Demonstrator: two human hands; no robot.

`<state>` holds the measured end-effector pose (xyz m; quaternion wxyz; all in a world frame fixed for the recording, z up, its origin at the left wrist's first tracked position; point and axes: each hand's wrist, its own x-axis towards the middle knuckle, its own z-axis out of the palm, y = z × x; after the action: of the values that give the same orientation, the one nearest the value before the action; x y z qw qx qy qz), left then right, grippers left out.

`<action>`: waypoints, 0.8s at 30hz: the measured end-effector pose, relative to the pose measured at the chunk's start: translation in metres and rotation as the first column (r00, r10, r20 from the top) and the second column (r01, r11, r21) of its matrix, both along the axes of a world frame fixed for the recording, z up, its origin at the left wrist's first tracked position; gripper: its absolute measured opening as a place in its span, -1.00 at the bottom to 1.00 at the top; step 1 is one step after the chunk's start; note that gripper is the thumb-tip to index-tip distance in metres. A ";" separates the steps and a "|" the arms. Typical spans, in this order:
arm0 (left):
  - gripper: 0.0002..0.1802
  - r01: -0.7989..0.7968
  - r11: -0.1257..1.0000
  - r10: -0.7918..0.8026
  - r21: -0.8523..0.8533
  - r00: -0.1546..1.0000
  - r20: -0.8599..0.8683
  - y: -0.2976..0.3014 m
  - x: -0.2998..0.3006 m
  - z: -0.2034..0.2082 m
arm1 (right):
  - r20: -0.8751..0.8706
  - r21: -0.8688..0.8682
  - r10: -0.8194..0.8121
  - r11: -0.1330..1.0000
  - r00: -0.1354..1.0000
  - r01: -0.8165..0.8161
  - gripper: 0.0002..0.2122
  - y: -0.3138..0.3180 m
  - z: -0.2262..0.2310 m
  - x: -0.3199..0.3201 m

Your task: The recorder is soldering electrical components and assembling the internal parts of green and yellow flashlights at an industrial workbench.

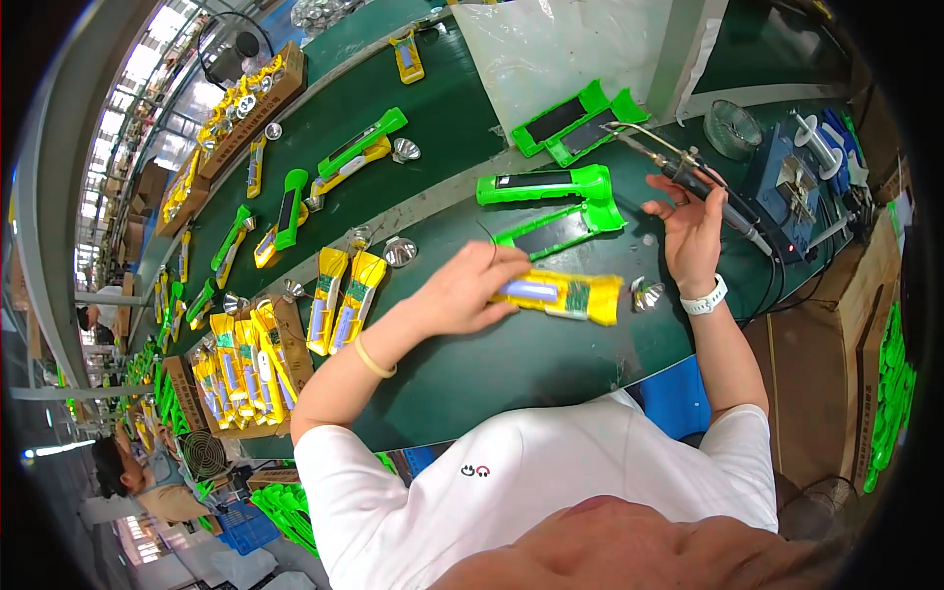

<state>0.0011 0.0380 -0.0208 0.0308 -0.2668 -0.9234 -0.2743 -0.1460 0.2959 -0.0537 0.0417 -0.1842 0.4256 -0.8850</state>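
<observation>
Head view: the left hand [470,287] pinches the left end of the yellow shell [593,298] over the bench [423,398]; the right hand [693,241] curls by the iron [683,176], gripping or not I cannot tell. Holding the shell steady, iron clear of fingers, seems wise.

The left fingers [509,262] pinch; right fingers [678,193] bend.

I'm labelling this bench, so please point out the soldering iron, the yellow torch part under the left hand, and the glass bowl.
Soldering iron [687,179]: head view, on its dark handle.
Yellow torch part [576,297]: head view, on its green board.
Glass bowl [737,149]: head view, on its near wall.
</observation>
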 end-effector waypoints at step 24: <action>-0.49 -0.134 0.991 0.134 0.006 0.991 0.005 0.001 0.040 -0.010 | 0.180 0.054 0.185 0.979 0.966 -0.197 -0.57 -0.030 0.023 -0.006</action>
<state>0.0409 0.0386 -0.0311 0.0480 -0.2036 -0.9383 -0.2754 -0.1518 0.2657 -0.0308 0.1705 -0.1447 0.4319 -0.8738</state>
